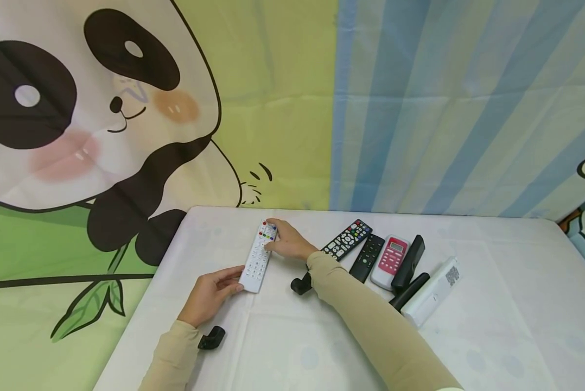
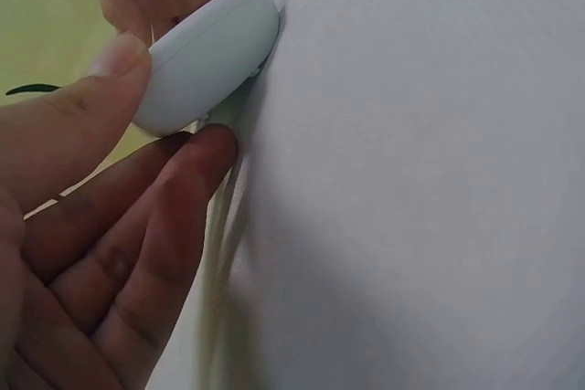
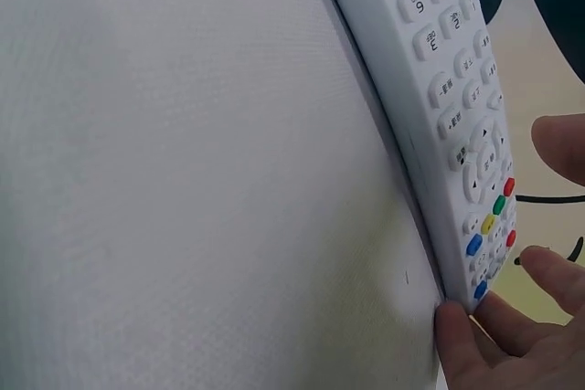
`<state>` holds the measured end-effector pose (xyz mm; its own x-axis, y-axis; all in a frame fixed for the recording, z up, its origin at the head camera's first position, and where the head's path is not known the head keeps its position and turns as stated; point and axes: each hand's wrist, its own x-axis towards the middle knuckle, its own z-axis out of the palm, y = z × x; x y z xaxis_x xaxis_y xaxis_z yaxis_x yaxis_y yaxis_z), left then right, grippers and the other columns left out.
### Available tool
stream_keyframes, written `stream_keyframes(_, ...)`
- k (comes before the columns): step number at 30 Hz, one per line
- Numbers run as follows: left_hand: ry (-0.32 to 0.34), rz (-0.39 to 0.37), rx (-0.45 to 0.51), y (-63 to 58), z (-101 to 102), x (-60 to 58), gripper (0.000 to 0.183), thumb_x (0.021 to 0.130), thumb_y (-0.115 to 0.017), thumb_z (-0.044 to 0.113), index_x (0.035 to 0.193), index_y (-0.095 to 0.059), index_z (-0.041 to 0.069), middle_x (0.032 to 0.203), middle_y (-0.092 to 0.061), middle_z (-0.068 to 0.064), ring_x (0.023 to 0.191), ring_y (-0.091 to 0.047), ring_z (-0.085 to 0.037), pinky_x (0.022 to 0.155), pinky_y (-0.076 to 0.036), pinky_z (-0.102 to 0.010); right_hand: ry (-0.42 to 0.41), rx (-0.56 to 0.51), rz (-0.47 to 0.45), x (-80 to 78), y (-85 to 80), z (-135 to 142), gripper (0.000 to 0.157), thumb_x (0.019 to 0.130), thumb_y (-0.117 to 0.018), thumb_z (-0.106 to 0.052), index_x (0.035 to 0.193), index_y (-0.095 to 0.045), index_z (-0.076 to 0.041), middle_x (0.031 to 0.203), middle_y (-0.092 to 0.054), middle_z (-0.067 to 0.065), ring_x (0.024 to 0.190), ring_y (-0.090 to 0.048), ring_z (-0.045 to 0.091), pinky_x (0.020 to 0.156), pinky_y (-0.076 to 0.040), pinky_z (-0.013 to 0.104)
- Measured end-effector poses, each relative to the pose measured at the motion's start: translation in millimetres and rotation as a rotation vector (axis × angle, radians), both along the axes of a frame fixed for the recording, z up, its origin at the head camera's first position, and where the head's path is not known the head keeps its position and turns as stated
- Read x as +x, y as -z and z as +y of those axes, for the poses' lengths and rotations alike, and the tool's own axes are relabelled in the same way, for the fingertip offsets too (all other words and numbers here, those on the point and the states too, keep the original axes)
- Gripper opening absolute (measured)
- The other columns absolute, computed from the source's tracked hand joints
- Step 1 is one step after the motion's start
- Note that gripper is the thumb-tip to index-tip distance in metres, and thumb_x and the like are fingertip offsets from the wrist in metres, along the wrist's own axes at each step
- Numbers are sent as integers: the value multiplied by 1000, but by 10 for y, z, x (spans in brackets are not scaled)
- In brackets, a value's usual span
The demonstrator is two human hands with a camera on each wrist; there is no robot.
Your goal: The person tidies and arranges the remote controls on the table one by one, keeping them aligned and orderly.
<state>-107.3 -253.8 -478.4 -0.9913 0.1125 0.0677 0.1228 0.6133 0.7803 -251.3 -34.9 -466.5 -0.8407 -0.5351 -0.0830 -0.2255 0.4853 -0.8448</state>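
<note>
A white remote control (image 1: 256,263) with small white buttons and a few coloured ones lies at the left part of the table, angled away from me. My left hand (image 1: 211,293) pinches its near end; in the left wrist view the thumb (image 2: 123,57) is on one side and fingertips (image 2: 215,143) are on the other. At the far end is my right hand (image 1: 290,241). Its fingertips (image 3: 457,321) touch the tip beside the coloured buttons, while in the right wrist view the thumb (image 3: 559,145) stands off the remote's face.
Right of the hands, other remotes lie close together: a black one with coloured buttons (image 1: 346,239), a plain black one (image 1: 368,256), a white-and-red one (image 1: 392,260), two dark ones and a white one with a printed code (image 1: 431,293). A panda-print cloth (image 1: 273,108) hangs behind the white table (image 1: 507,282).
</note>
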Motion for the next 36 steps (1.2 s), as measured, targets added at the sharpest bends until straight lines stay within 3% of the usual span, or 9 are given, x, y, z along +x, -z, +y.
stream_keyframes(5,-9,-19,-33,-10,-15,4,47,88,-77,14,133,-66,10,117,-72,-5,96,-71,-14,80,-56,-26,-9,29,0,-8,6,-23,75,90,-69,-22,155,-34,-8,155,-39,17,142,-37,32,118,-25,46)
stream_keyframes(17,-23,-62,-51,17,-38,-6,48,88,-77,14,135,-64,11,119,-71,-4,98,-68,-12,84,-55,-27,-20,29,-19,-7,9,-19,78,90,-69,-22,157,-32,-8,158,-36,16,146,-32,33,119,-22,46)
stream_keyframes(24,-39,-75,-70,24,-37,-6,49,88,-77,14,136,-64,13,118,-71,-3,98,-68,-12,83,-55,-28,-30,44,27,30,-53,52,76,92,-68,-21,157,-31,-6,160,-33,15,148,-29,31,120,-21,44)
stream_keyframes(36,-52,-50,-84,35,-84,-4,51,88,-78,15,136,-63,14,118,-72,0,100,-68,-13,86,-54,-28,121,-5,54,143,-383,273,68,97,-63,-28,156,-34,-10,159,-35,12,147,-31,31,117,-27,46)
